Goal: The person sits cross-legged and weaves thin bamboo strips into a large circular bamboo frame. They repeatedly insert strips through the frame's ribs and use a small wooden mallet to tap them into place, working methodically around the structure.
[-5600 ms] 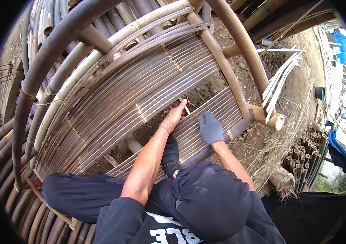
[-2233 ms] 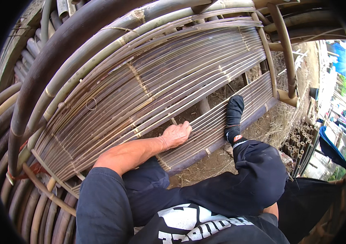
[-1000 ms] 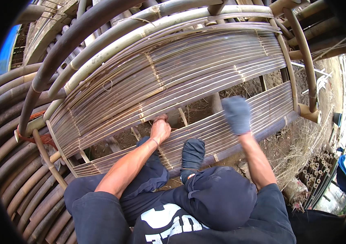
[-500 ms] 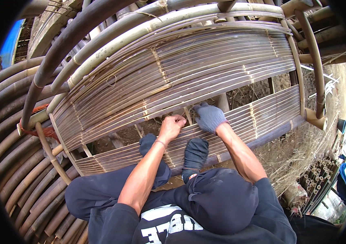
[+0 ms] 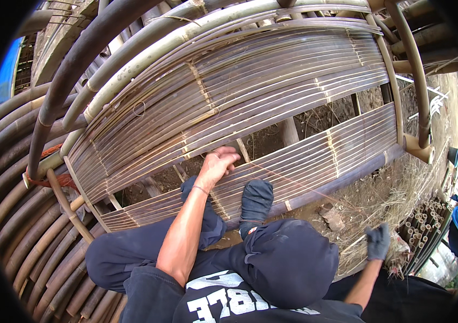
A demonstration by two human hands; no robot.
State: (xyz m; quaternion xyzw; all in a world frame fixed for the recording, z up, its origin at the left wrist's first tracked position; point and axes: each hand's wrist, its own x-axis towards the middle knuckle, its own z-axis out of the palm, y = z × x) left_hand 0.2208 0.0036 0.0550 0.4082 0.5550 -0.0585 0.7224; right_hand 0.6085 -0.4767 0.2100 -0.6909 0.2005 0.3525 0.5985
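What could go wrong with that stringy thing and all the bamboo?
The thin reddish strand, running out toward the gloved right hand, might snap if pulled too hard. The bare left hand, close to the edges of the bamboo slats, could get scratched or catch a splinter.

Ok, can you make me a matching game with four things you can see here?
1. left hand
2. right hand
3. tangled string
4. bundle of bamboo poles

A. grey-gloved
B. far right, round ends showing
C. bare, beside the slats
D. orange-red, at the picture's left

Pairs: 1-C, 2-A, 3-D, 4-B
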